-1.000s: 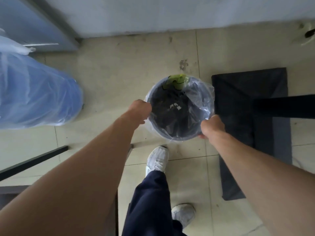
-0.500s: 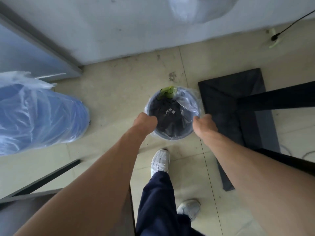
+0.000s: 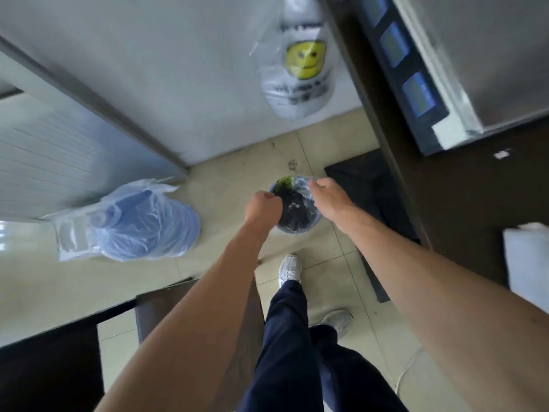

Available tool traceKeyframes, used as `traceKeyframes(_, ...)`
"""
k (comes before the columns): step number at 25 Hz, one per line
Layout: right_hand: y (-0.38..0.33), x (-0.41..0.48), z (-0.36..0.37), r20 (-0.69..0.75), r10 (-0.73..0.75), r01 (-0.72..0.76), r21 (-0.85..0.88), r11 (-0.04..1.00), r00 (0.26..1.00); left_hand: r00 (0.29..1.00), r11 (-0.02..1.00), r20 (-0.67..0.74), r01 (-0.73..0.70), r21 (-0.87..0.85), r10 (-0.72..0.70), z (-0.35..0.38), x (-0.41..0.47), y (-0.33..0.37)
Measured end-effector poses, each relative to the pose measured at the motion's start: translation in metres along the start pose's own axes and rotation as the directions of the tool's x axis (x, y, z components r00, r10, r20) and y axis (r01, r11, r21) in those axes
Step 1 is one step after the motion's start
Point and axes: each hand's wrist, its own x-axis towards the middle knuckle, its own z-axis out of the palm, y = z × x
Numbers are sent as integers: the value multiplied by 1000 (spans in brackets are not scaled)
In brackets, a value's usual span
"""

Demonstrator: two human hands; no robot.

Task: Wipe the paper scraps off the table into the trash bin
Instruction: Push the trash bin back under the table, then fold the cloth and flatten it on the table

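Now the view has pulled back and tilted up since half a second ago: the trash bin looks smaller and farther off, and a dark table has come into view at the right, with a hanging plastic bag printed with a yellow smiley face against the wall above. Both hands remain on the bin as before, though they sit closer together across its mouth. The left hand is curled into a fist at the bin's left rim, its fingers closed on the edge, with the bare forearm running straight down toward the lower left. The right hand reaches over the right and far side of the rim, fingers closed on the clear liner, which is pinched and pulled up there; its forearm stretches to the lower right. The bin stands upright, mouth facing up toward the camera, between the hands and just left of the table's edge; whether it rests on the tiled floor or is lifted cannot be told. Small white paper scraps lie inside on dark contents, and something green sits at the far rim. One white scrap lies on the table. A bagged blue water jug lies on the floor at the left, and a white shoe stands just below the bin.
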Motion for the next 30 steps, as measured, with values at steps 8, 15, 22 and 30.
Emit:
traceKeyframes(8, -17, -180, -84, -122, -272, 290, 177, 940, 955, 979, 944, -36, -205, -257, 203, -12, -163, 69)
traceKeyframes(15, 57, -273, -178, -398, -228, 308, 151, 939, 889, 893, 924, 240, -361, -122, 381, 79, -278, 132)
traceKeyframes(22, 123, -310, -233, -596, -119, 202, 74, 977, 794, 823, 865, 414, -481, 141, 390, 172, -323, 134)
traceKeyframes(30, 180, -302, -219, -671, -18, 8, -19, 1000, 741, 837, 776, 501, -462, 430, 221, 219, -308, 109)
